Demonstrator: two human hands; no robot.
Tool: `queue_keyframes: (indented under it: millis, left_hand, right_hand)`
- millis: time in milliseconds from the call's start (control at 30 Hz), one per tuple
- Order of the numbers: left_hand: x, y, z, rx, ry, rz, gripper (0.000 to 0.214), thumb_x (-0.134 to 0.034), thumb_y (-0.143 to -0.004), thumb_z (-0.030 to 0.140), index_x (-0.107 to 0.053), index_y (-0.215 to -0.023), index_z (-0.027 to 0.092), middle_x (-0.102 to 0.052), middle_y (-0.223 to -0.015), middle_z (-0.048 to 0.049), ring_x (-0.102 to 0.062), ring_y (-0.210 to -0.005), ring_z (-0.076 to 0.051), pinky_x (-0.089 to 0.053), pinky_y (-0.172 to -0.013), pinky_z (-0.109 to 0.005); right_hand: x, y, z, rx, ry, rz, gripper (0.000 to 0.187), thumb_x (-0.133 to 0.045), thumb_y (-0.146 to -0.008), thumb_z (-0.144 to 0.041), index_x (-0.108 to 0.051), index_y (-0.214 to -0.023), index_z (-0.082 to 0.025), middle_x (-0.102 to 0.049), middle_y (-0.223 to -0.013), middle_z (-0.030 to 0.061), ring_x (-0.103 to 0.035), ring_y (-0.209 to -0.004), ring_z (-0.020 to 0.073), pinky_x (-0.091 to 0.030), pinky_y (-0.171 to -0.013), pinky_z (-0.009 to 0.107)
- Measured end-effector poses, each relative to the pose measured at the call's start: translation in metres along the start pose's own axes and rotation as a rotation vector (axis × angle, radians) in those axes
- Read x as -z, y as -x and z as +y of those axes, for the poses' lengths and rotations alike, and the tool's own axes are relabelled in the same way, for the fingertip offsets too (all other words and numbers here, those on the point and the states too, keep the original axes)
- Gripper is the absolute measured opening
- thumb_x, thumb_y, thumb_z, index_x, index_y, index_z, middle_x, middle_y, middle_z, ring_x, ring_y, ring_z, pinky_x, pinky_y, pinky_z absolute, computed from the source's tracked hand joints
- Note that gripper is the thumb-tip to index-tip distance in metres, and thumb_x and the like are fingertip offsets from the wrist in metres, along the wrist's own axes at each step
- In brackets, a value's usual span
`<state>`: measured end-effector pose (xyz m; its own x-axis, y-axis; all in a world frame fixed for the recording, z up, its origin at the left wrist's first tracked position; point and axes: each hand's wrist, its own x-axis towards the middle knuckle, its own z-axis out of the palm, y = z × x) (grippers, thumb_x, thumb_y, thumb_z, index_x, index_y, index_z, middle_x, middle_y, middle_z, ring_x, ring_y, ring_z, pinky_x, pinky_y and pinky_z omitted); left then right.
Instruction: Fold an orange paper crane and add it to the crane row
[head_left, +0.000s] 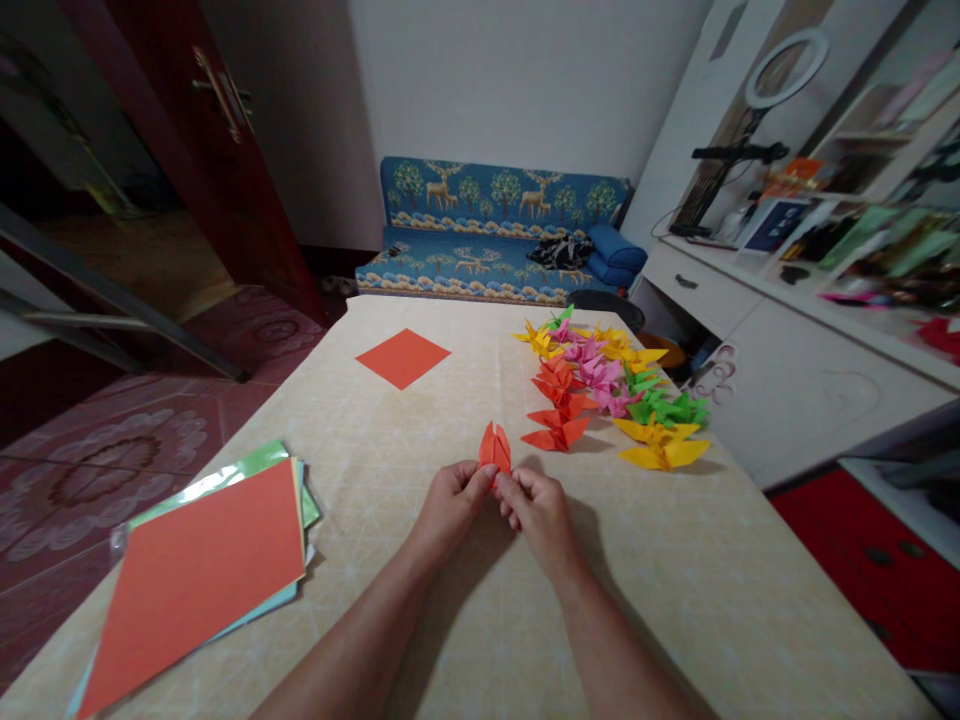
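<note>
Between my two hands, above the middle of the table, is a small folded piece of red paper (494, 449), with two pointed flaps standing up and a slit between them. My left hand (457, 492) pinches its lower left side with the thumb on top. On the other side my right hand (533, 497) grips the bottom, its thumb close to the left one and its fingers curled beneath. The paper's lower end is hidden by the thumbs. Just beyond to the right sits a red paper crane (556, 430), nearest of the finished ones.
Rows of pink paper cranes (596, 370), yellow ones (664, 448) and green ones (671, 408) cover the table's right side. A red paper square (403, 358) lies at the far left. Nearer left is a stack of coloured sheets (202, 570). A blue sofa (480, 262) stands behind the table (360, 600).
</note>
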<state>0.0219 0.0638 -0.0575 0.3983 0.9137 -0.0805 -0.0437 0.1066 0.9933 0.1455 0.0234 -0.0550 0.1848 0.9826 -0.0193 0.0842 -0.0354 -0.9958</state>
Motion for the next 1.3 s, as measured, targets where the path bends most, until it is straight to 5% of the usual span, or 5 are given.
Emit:
queue_keyframes:
  millis: [200,767,967,1133,1300]
  left_hand:
    - [-0.004,0.002,0.002,0.001,0.158,-0.122,0.042,-0.053,-0.083,0.052,-0.053,-0.063,0.014,-0.057,-0.053,-0.0027,-0.052,-0.049,-0.012,-0.036,-0.051,-0.023]
    - [-0.004,0.003,-0.003,-0.046,0.227,-0.185,0.041,-0.052,-0.084,0.052,-0.05,-0.068,0.014,-0.058,-0.063,-0.0038,-0.054,-0.058,-0.014,-0.04,-0.059,-0.025]
    - [-0.005,0.005,0.003,-0.03,0.046,-0.048,0.045,-0.055,-0.082,0.054,-0.046,-0.059,0.015,-0.035,-0.047,0.006,-0.026,-0.044,-0.006,-0.019,-0.045,-0.022]
    - [-0.003,0.005,0.006,-0.017,0.063,-0.062,0.041,-0.055,-0.082,0.052,-0.049,-0.064,0.015,-0.04,-0.052,0.0048,-0.029,-0.046,-0.007,-0.022,-0.047,-0.021]
    - [-0.002,0.007,0.005,-0.069,-0.089,-0.116,0.041,-0.056,-0.083,0.05,-0.057,-0.065,0.013,-0.044,-0.053,0.0033,-0.034,-0.049,-0.007,-0.025,-0.048,-0.02]
  right_hand:
    - [-0.006,0.006,-0.003,-0.022,-0.075,0.046,0.041,-0.056,-0.081,-0.051,-0.057,-0.06,-0.015,-0.05,-0.048,-0.0025,-0.041,-0.039,0.0066,-0.03,-0.038,0.018]
    - [-0.003,0.005,0.003,-0.001,-0.152,0.016,0.037,-0.059,-0.081,-0.047,-0.054,-0.061,-0.016,-0.048,-0.053,-0.0032,-0.039,-0.046,0.0074,-0.025,-0.042,0.02]
    - [-0.009,0.005,0.005,0.068,-0.08,0.137,0.05,-0.053,-0.085,-0.05,-0.039,-0.048,-0.019,-0.034,-0.041,-0.0062,-0.031,-0.04,0.0071,-0.024,-0.043,0.022]
    - [-0.008,0.003,0.009,0.004,-0.096,0.163,0.053,-0.045,-0.085,-0.059,-0.035,-0.049,-0.021,-0.033,-0.042,-0.0059,-0.03,-0.039,0.0074,-0.023,-0.041,0.022]
    - [-0.001,0.0,0.009,0.052,-0.124,0.155,0.033,-0.06,-0.079,-0.048,-0.05,-0.066,-0.019,-0.041,-0.053,-0.0066,-0.033,-0.044,0.0066,-0.023,-0.04,0.019]
